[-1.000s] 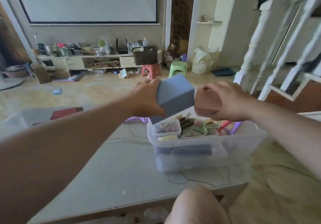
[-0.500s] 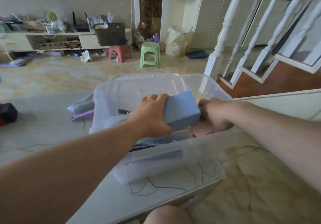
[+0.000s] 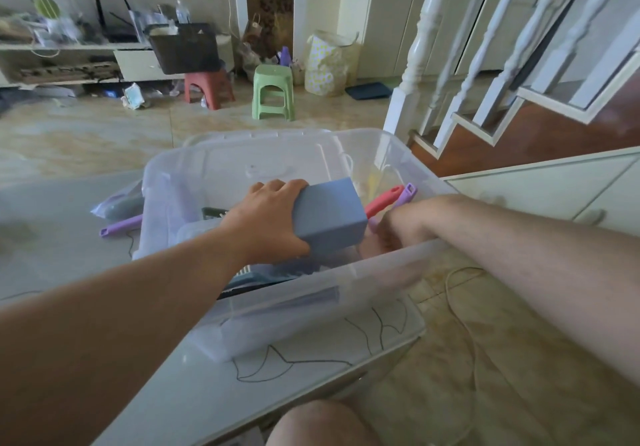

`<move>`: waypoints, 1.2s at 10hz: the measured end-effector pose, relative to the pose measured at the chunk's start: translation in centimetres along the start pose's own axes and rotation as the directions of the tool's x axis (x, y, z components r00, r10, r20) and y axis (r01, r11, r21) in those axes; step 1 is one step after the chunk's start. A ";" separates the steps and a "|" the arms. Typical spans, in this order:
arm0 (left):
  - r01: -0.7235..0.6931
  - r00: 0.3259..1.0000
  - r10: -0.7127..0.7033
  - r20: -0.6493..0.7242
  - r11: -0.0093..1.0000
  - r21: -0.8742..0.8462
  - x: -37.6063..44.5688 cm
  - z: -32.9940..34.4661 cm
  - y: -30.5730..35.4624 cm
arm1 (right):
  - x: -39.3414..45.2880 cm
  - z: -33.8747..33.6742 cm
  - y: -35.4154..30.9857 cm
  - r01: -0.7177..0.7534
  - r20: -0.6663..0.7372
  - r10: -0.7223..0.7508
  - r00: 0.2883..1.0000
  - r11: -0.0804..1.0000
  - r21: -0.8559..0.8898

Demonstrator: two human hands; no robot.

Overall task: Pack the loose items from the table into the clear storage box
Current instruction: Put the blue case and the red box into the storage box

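Clear storage box (image 3: 346, 272) sits at the table (image 3: 104, 359) corner — left hand (image 3: 266, 224) wrapped tight round the blue block (image 3: 329, 217), holding it inside the rim. Right hand (image 3: 391, 234) is down in the box beside it; its grip can't be made out. Beyond — a purple handle (image 3: 119, 227) on the table, a green stool (image 3: 273, 92) farther off.

light: soft daylight, even | blur: mild motion smear | edges: wide-angle bowing | shadows: faint
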State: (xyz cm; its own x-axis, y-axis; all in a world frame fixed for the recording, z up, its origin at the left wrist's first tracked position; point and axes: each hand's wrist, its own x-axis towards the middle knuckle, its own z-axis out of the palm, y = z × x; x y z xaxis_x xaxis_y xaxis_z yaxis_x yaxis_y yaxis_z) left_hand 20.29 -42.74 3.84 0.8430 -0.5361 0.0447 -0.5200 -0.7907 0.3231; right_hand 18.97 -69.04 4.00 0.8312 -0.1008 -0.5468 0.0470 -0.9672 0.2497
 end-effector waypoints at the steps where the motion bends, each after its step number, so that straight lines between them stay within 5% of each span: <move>1: -0.018 1.000 0.018 0.009 1.000 0.009 0.0 0.2 0.0 | -2.7 -1.5 -0.7 0.012 0.169 -0.013 0.986 1.000 0.005; 2: -0.021 0.999 0.020 0.036 0.999 0.041 0.0 0.4 0.0 | -3.6 -2.0 -0.1 0.022 0.243 -0.053 0.968 0.992 0.127; 3: -0.011 0.999 0.007 0.042 0.995 0.099 -0.2 0.5 0.2 | -4.4 -3.5 -0.7 0.067 -0.007 -0.067 0.998 0.989 0.132; 4: -0.036 0.995 0.020 0.101 0.987 0.155 -0.5 0.2 0.4 | -4.1 -4.5 -1.9 0.193 -0.147 -0.135 0.980 0.827 0.528; 5: -0.082 0.989 0.068 0.130 0.991 0.107 -0.9 -0.1 0.7 | -4.1 -4.6 -3.6 0.286 -0.091 -0.312 0.946 0.665 0.690; 7: -0.108 0.993 0.106 0.043 0.994 0.025 -1.4 -0.6 1.6 | -5.3 -4.0 -4.3 0.356 -0.236 -0.294 0.926 0.889 0.289; 9: -0.144 0.986 0.145 -0.080 0.989 0.019 -0.7 -3.9 0.6 | -5.8 -6.1 -2.5 0.326 -0.390 -0.153 0.908 0.844 0.426; 10: -0.089 0.994 0.093 -0.064 0.994 0.066 0.6 -5.7 -1.5 | -4.2 -8.3 -2.4 0.327 -0.509 -0.114 0.853 0.877 0.351; 12: -0.096 0.983 0.071 0.167 0.984 0.150 3.7 -3.5 -3.0 | 0.8 -8.7 -0.8 0.158 -0.452 0.003 0.892 0.934 0.319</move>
State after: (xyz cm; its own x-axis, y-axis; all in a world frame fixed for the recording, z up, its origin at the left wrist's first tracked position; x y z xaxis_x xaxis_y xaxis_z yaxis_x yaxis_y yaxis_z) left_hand 25.46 -41.35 6.32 0.7693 -0.6324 -0.0911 -0.6133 -0.7709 0.1722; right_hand 24.41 -66.32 10.27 0.9920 0.0123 -0.1255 -0.0014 -0.9941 -0.1085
